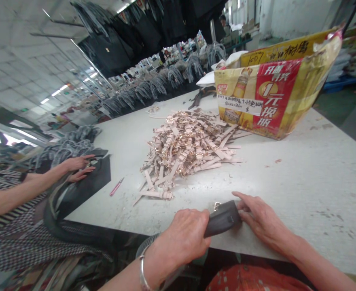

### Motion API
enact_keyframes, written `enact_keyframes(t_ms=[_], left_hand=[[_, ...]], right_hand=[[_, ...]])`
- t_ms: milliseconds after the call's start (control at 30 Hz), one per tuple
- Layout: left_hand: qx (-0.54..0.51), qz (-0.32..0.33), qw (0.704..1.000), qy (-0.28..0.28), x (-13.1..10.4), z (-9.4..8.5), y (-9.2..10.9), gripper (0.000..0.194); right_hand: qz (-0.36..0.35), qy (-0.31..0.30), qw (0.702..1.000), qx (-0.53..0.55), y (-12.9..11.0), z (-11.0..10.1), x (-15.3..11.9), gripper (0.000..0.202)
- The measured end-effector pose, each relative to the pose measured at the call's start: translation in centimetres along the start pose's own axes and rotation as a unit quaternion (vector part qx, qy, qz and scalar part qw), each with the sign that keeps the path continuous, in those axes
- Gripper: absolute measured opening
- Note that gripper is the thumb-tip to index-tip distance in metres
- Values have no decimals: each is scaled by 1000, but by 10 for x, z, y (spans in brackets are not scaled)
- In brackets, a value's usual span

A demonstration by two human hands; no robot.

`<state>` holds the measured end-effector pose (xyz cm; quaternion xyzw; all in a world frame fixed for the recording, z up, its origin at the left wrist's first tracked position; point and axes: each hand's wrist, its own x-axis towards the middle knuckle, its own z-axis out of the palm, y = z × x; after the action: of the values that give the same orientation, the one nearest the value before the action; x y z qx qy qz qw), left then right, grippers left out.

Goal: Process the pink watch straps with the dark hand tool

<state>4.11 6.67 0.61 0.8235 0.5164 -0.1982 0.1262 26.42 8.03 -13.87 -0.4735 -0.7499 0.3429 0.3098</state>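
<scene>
My left hand (187, 228), with a bracelet at the wrist, is wrapped around a dark grey strap (222, 222) at the table's near edge. The strap's wide end points right, and a small metal buckle (217, 206) shows just behind it. At that end my right hand (261, 218) has its bent fingers against the strap's edge, the index finger stretched out above; its thumb is mostly hidden. Beyond my hands lies a big heap of pale pink straps (187, 145) with gold-coloured buckles.
A worn yellow and red carton (275, 97) stands at the back right of the white table (317, 178). A pink pen-like tool (116, 187) lies left of the heap. At the left, a co-worker's hands (79, 167) handle a dark piece (97, 178). Black bags hang behind.
</scene>
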Motion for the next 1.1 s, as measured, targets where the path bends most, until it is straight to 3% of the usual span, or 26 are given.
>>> enact_keyframes(t_ms=[200, 500, 767, 933, 1100], left_hand=[[-33, -40, 999, 2, 1, 7, 0, 21], [-32, -18, 999, -14, -17, 12, -2, 31], [-35, -14, 999, 6, -2, 7, 4, 21], [-73, -85, 993, 33, 0, 10, -9, 21], [-93, -103, 990, 35, -11, 15, -28, 22]], right_hand=[[10, -8, 1000, -1, -4, -3, 2, 46], [-12, 2, 1000, -23, 2, 0, 0, 52], [-13, 8, 999, -30, 5, 3, 1, 50], [-30, 20, 999, -38, 2, 1, 1, 44], [-43, 9, 998, -42, 2, 0, 1, 40]])
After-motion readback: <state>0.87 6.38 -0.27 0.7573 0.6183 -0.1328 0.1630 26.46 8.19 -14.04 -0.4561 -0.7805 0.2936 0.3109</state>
